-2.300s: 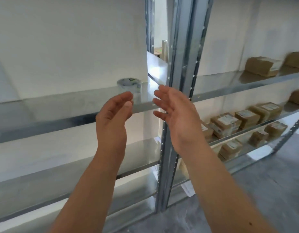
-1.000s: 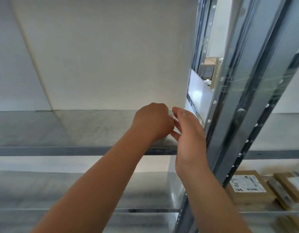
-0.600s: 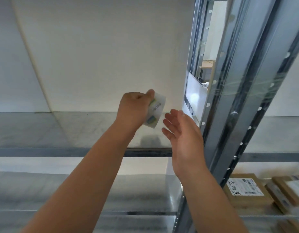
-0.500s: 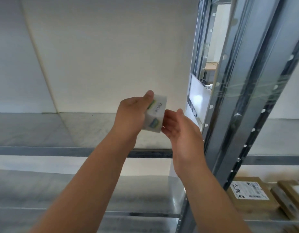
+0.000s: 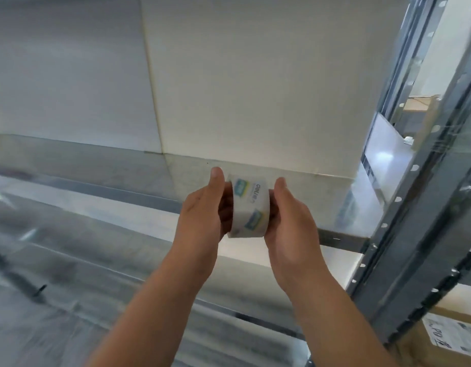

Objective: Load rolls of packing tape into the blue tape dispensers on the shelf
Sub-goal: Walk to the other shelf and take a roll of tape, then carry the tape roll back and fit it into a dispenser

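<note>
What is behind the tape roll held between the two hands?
Behind the tape roll lie the metal shelf and a white back panel. The left hand and right hand cover its side faces, so its core is hidden. No dispenser shows.

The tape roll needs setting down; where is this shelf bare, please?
The steel shelf lies bare between the white back panel and its front lip, left of the tape roll. Rightward, the upright post crowds it; a labelled box sits lower right.
</note>
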### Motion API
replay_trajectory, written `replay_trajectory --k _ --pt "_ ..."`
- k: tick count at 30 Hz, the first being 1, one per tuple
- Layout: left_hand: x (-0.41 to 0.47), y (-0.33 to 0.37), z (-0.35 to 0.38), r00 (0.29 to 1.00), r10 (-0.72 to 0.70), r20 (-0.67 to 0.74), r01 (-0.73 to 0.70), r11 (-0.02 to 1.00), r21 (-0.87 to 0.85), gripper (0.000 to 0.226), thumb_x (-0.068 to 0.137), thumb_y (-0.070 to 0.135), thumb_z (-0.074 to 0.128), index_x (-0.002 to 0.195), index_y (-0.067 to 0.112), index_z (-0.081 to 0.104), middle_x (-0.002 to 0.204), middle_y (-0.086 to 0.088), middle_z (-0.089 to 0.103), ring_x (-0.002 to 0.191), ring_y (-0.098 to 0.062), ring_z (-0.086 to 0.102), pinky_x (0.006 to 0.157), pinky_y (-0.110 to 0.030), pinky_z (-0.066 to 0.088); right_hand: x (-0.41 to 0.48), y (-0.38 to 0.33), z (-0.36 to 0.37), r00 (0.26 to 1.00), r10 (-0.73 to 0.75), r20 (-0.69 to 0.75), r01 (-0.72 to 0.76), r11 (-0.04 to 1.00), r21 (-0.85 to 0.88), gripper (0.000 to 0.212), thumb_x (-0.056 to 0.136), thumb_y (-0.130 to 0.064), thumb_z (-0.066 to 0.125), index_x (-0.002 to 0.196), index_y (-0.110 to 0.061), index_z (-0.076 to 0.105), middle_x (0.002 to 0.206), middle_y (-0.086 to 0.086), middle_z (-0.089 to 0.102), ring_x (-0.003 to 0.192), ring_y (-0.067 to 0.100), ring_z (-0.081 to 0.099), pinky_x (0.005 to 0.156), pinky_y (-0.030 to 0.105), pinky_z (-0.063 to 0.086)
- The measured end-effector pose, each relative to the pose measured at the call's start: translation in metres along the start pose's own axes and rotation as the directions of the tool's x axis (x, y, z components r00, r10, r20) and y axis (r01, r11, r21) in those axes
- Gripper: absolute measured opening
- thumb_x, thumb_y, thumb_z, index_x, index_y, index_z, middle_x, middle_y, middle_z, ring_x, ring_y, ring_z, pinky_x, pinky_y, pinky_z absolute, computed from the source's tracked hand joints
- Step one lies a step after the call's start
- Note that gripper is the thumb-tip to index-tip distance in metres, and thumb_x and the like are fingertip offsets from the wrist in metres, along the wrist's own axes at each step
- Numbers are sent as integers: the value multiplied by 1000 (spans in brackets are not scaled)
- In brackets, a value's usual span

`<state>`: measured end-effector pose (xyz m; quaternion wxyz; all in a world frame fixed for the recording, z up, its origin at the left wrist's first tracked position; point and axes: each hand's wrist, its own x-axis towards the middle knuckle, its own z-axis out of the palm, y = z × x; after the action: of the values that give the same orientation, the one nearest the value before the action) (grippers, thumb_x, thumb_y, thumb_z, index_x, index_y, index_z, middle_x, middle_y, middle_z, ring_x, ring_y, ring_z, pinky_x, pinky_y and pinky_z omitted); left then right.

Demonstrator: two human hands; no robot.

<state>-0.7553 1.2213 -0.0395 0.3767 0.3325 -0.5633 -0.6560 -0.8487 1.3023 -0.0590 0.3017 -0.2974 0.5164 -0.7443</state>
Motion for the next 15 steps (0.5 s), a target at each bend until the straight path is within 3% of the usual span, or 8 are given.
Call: replay_trajectory --k 9,12,15 --pt "-39 -10 -118 948 122 -294 -115 993 42 61 94 66 43 100 20 83 103 -13 82 98 -32 79 85 -46 59 -18 41 101 939 129 318 -127 992 -25 60 94 -59 43 104 -13 80 106 15 80 103 32 76 100 60 56" --pt "-64 -6 -166 880 129 -457 -133 991 24 59 94 67 47 98 20 84 103 -15 81 98 -35 78 93 -54 58 -35 56 149 870 180 458 -175 983 -53 54 99 -58 43 108 -18 78 107 9 80 101 26 77 98 53 59" --pt "-93 3 -209 791 169 -588 -150 985 81 56 93 65 51 96 19 83 99 -14 82 93 -34 79 91 -54 62 -55 69 195 775 218 594 -231 971 -56 51 106 -53 40 112 -18 77 109 11 80 103 26 77 101 56 57"
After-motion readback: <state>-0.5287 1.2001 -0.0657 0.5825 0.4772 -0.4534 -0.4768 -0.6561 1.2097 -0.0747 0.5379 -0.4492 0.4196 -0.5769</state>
